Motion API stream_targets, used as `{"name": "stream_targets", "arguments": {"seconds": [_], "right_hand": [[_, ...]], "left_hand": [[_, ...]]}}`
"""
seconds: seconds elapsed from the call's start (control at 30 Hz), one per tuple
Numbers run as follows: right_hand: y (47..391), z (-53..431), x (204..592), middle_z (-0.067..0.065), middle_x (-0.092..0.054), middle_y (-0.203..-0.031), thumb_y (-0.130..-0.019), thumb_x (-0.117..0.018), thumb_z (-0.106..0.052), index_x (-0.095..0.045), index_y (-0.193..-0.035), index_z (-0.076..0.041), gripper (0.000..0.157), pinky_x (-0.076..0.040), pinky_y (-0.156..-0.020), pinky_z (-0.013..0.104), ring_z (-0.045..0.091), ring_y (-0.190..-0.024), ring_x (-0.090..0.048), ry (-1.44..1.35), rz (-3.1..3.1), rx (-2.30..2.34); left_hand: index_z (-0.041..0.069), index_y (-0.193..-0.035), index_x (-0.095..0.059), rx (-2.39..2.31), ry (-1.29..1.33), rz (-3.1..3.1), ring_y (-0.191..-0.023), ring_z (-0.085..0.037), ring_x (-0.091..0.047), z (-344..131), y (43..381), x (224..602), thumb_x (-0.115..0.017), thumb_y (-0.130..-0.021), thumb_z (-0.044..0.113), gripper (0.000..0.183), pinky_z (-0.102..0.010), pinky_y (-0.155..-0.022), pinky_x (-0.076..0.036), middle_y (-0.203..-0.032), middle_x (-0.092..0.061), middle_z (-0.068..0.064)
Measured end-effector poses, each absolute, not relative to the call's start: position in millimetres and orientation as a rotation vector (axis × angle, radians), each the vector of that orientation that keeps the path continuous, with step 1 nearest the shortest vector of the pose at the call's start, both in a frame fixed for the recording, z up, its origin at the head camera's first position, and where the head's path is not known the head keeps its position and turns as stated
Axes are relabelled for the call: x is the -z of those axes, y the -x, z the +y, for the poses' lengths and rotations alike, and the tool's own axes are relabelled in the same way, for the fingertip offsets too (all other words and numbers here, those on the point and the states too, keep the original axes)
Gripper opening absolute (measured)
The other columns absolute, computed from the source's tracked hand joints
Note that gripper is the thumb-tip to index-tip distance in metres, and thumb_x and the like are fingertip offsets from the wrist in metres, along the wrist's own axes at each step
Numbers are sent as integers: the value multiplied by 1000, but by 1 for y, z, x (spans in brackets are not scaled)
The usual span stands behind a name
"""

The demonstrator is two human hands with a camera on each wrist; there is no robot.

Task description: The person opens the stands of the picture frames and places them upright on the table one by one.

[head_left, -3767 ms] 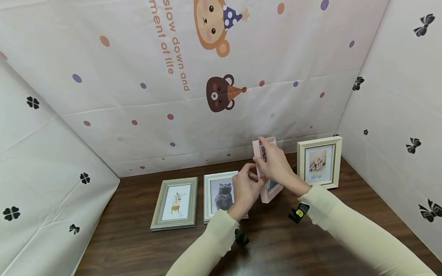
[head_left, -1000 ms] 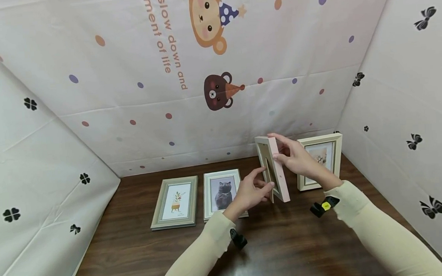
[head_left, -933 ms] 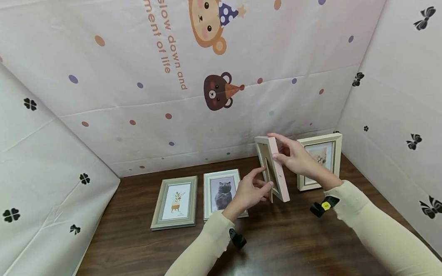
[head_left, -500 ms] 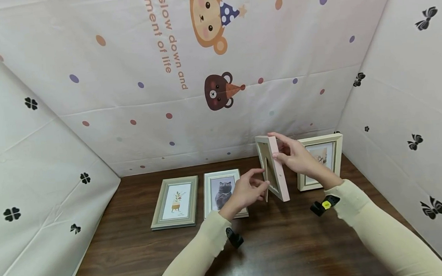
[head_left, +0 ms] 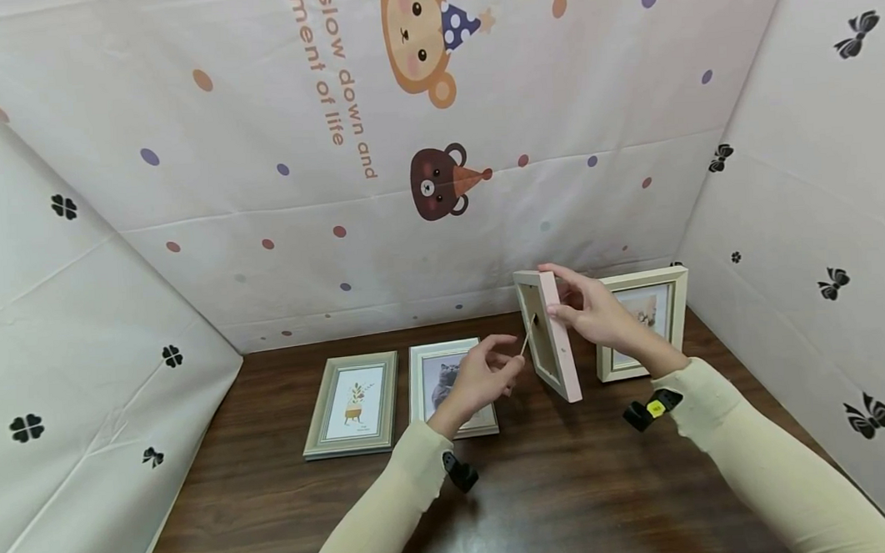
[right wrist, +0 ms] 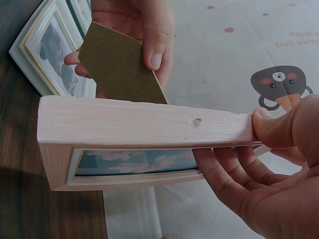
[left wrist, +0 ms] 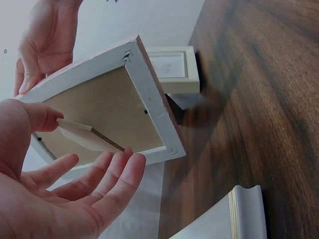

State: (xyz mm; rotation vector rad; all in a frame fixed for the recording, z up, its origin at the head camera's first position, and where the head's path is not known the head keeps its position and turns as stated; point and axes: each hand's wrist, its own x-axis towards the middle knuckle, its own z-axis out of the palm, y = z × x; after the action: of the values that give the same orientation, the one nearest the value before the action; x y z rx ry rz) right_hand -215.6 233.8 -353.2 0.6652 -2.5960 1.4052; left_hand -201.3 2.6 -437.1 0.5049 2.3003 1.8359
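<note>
A pink photo frame (head_left: 563,355) stands turned on the wooden table, its tan backing board (left wrist: 107,102) facing left. My right hand (head_left: 602,311) grips its upper edge, with the thumb on the side and the fingers over the picture front, as the right wrist view (right wrist: 279,164) shows. At the back, a brown support leg (right wrist: 122,64) juts out at an angle. My left hand (head_left: 480,379) pinches this leg between the thumb and fingers. Part of the picture shows blue and pink in the right wrist view.
Left of the pink frame lie a cat-picture frame (head_left: 417,395), partly behind my left hand, and a beige plant-picture frame (head_left: 317,408). A cream frame (head_left: 679,314) stands upright at the right. Printed cloth walls (head_left: 262,269) enclose the table's back and sides.
The pink frame has been turned so its back faces left. Over the last second my left hand has moved left, swinging the leg outward. My right hand stays on the frame's top.
</note>
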Motion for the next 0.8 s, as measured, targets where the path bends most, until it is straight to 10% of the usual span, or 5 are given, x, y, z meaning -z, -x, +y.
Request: {"name": "stream_targets", "arguments": {"seconds": [0.8], "right_hand": [[218, 227, 347, 20, -67, -109, -99, -67, -5, -42, -156, -11, 63, -54, -62, 31, 28, -82, -64, -646, -2626, -1372]], "left_hand": [[15, -143, -55, -1641, -570, 2596, -88, -20, -72, 2, 197, 420, -70, -97, 31, 51, -31, -74, -58, -117, -72, -12]]}}
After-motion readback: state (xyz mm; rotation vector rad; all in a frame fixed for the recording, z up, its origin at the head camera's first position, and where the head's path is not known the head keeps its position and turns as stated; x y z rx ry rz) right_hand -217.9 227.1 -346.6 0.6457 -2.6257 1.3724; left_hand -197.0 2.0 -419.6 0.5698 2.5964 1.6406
